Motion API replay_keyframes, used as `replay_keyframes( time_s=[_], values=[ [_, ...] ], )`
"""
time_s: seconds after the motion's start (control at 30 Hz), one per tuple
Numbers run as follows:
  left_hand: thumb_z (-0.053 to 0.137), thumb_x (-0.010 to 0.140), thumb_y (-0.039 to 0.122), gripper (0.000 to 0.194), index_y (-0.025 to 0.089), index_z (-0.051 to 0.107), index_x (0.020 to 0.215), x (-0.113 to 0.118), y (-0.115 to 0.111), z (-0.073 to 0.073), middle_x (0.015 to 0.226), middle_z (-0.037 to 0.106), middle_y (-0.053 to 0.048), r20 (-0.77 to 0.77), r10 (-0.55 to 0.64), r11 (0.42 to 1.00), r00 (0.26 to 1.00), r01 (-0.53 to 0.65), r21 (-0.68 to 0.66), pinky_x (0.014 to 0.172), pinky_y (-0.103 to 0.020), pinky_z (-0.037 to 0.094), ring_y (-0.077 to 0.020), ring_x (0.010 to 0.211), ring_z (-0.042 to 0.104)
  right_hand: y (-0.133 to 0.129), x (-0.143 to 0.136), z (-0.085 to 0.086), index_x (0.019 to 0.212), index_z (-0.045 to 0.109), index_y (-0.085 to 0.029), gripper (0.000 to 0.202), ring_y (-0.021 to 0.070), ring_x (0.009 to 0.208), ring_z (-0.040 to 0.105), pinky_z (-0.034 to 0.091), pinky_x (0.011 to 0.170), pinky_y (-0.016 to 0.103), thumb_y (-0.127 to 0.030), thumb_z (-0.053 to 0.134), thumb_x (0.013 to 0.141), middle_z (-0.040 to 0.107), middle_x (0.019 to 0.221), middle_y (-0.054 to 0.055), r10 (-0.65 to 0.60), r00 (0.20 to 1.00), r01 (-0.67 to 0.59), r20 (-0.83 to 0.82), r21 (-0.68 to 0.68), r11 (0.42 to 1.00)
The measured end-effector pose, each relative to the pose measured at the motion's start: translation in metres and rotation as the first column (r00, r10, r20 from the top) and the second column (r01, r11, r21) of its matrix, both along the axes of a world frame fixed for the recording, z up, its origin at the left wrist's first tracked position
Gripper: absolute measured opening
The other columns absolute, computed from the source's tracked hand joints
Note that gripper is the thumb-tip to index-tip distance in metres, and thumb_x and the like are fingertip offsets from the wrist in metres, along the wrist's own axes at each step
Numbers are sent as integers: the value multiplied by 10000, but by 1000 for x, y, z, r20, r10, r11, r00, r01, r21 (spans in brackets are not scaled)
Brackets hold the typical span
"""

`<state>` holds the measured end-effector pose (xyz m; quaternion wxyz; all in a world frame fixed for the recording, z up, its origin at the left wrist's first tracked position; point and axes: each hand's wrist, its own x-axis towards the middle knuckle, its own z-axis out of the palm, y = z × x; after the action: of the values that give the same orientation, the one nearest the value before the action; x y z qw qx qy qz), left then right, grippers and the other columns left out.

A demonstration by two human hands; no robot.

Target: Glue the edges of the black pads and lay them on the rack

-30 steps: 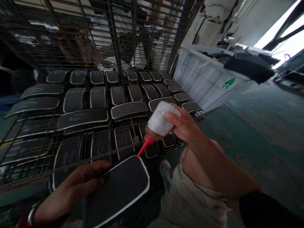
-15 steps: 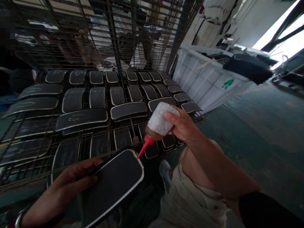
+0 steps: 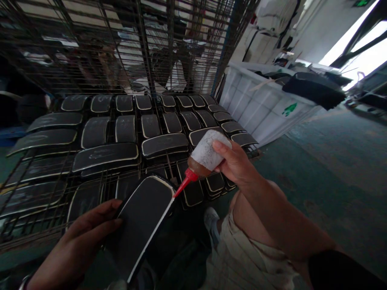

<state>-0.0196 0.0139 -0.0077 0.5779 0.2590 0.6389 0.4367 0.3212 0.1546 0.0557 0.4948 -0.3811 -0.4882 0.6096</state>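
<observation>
My left hand (image 3: 93, 229) grips a dark, rounded rectangular pad (image 3: 145, 217) by its left edge, thumb on top and fingers at the side. A pale line of glue runs along the pad's border. In my right hand (image 3: 232, 157) is a squeeze bottle (image 3: 208, 152), whitish with a brownish lower part, tilted downward. Its red nozzle (image 3: 183, 186) meets the pad's upper right corner, on the pale line. The fingers behind the bottle are mostly hidden.
Ahead, a wire rack (image 3: 169, 155) bears rows of similar dark pads (image 3: 165, 144) with pale edges. Behind it rises a wire mesh panel (image 3: 148, 48). To the right stands a large white bin (image 3: 254, 100) with dark pieces on top. My shoe (image 3: 211, 217) is below.
The pad has turned so that its far end points more upward. The nozzle tip now lies at its upper right corner, farther along the border. The bottle shifted slightly right.
</observation>
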Motion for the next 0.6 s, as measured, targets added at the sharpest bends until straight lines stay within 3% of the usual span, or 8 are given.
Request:
replay_keyframes(
  time_s=[0.27,0.43,0.6],
  values=[
    [1111,327,348,483,269,882,745,28,9,20,763,811,-38,99,40,998,994,-35,-52,544,-299,634,-255,669,745,8,-8,-6,920,676,-202,632,122,566,569,392,392,203,-688,985,659,616,728,-16,-178,979,176,-100,-29,984],
    [1092,306,317,486,238,872,732,33,12,25,751,813,-61,109,59,996,992,-52,-73,546,-312,633,-252,657,728,9,-10,-8,912,674,-201,601,124,559,567,405,386,209,-667,981,689,619,715,-16,-205,975,208,-90,25,978],
    [1045,281,210,459,209,854,699,39,13,35,726,802,-87,118,138,987,983,-126,-105,530,-314,628,-247,619,719,4,-14,-11,906,661,-197,634,126,568,579,416,385,208,-670,1002,658,638,730,-12,-195,977,195,-88,-13,981]
  ],
)
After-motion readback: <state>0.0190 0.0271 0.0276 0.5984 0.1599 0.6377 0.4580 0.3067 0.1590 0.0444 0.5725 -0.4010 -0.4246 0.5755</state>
